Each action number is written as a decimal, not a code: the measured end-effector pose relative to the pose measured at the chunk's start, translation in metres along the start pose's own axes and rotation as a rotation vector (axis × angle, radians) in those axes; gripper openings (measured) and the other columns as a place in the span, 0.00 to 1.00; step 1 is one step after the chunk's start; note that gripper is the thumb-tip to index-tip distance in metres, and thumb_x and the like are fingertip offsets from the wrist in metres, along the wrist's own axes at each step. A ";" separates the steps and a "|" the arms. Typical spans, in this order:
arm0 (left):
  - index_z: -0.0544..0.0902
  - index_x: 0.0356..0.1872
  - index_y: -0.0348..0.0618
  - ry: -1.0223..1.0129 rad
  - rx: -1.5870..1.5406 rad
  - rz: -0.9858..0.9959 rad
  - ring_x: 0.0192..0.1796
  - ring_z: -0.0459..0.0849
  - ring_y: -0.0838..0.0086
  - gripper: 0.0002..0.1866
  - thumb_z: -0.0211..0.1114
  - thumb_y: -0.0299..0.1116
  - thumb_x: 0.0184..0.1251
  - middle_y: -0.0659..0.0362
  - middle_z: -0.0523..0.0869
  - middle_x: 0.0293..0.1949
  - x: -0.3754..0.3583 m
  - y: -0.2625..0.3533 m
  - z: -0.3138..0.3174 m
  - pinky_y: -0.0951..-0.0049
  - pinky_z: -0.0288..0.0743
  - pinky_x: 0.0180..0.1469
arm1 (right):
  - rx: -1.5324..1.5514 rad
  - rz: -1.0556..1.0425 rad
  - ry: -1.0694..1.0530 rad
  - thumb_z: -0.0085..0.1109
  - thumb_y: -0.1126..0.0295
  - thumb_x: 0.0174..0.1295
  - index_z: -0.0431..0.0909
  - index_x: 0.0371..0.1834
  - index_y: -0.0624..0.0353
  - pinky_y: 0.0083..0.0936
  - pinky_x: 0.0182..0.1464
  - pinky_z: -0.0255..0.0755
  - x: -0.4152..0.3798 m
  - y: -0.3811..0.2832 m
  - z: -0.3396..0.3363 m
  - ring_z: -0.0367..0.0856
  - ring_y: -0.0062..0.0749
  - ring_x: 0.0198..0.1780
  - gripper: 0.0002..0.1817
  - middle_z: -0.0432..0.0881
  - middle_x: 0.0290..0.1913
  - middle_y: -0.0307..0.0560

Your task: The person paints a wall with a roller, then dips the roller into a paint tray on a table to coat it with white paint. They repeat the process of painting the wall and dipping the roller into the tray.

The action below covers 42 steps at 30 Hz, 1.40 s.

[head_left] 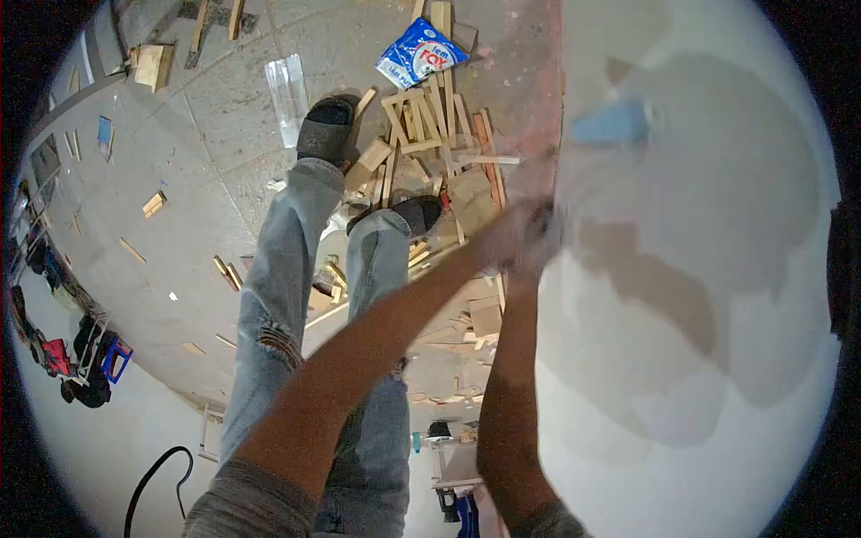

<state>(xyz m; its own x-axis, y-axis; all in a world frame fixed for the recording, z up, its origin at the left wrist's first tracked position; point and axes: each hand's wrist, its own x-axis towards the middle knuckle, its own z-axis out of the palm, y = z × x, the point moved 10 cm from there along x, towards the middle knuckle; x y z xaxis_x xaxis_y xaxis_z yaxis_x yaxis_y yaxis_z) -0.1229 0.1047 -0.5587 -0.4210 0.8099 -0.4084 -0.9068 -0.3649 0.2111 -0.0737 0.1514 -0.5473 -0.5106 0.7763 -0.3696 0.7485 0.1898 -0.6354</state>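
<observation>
From where I stand, the two hands meet at the near edge of the white surface, the left hand and the right hand so close together that they overlap. Both are smeared with motion, so I can't tell how wide the fingers are spread or whether either holds anything. Just beyond them, in front of the white surface, is a blue thing, blurred too; I can't tell whether a hand has it. Broad shadows lie across the white. The person wears jeans torn at one knee and dark slippers, with the feet among scattered wood on the grey floor. A blue and white bag lies on the far end of the heap, a clear strip near one slipper, and a pale block well off to the left.
</observation>
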 end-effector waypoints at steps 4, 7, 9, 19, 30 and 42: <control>0.72 0.38 0.34 0.209 1.152 0.227 0.35 0.75 0.72 0.11 0.48 0.33 0.65 0.58 0.76 0.31 0.016 0.105 0.011 0.70 0.71 0.42 | 0.447 0.064 -0.038 0.44 0.64 0.64 0.73 0.38 0.66 0.22 0.38 0.65 0.051 -0.040 0.025 0.70 0.26 0.35 0.14 0.73 0.32 0.41; 0.71 0.38 0.34 0.157 0.953 -0.007 0.33 0.74 0.71 0.11 0.47 0.33 0.66 0.56 0.74 0.28 0.003 0.029 0.009 0.70 0.70 0.40 | 0.616 0.153 -0.032 0.45 0.65 0.63 0.74 0.32 0.64 0.20 0.32 0.65 0.024 -0.015 -0.004 0.69 0.23 0.29 0.13 0.71 0.25 0.35; 0.71 0.34 0.33 0.225 0.232 -0.344 0.32 0.75 0.68 0.09 0.47 0.30 0.64 0.51 0.76 0.32 -0.052 -0.047 0.035 0.66 0.70 0.38 | -0.190 0.006 0.053 0.46 0.67 0.63 0.74 0.30 0.61 0.21 0.30 0.66 -0.039 0.010 -0.068 0.70 0.22 0.28 0.11 0.72 0.25 0.34; 0.71 0.43 0.42 -0.113 0.824 -0.025 0.32 0.76 0.69 0.09 0.45 0.32 0.68 0.56 0.72 0.32 -0.176 -0.129 0.089 0.68 0.73 0.36 | -0.469 0.400 0.250 0.47 0.65 0.62 0.75 0.31 0.64 0.23 0.31 0.70 -0.201 0.056 -0.167 0.76 0.26 0.28 0.12 0.78 0.26 0.43; 0.69 0.42 0.37 0.009 0.834 -0.091 0.36 0.76 0.66 0.09 0.47 0.31 0.66 0.54 0.76 0.33 -0.032 0.002 -0.007 0.68 0.71 0.41 | 0.547 0.303 0.174 0.42 0.61 0.63 0.74 0.34 0.63 0.23 0.40 0.66 -0.048 0.055 0.001 0.71 0.29 0.35 0.16 0.72 0.30 0.41; 0.71 0.31 0.39 0.307 0.049 -0.179 0.31 0.72 0.76 0.12 0.43 0.36 0.70 0.61 0.72 0.26 -0.037 -0.041 0.016 0.74 0.69 0.38 | -0.194 -0.018 -0.049 0.46 0.64 0.62 0.72 0.32 0.62 0.22 0.35 0.63 -0.029 0.028 -0.047 0.65 0.22 0.32 0.12 0.66 0.28 0.37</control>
<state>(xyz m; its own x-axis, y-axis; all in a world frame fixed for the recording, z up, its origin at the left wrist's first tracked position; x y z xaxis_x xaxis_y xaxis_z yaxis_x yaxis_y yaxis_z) -0.0696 0.0973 -0.5382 -0.2497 0.6804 -0.6889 -0.9677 -0.2016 0.1517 -0.0178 0.1622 -0.5225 -0.5412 0.7423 -0.3951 0.8041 0.3193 -0.5015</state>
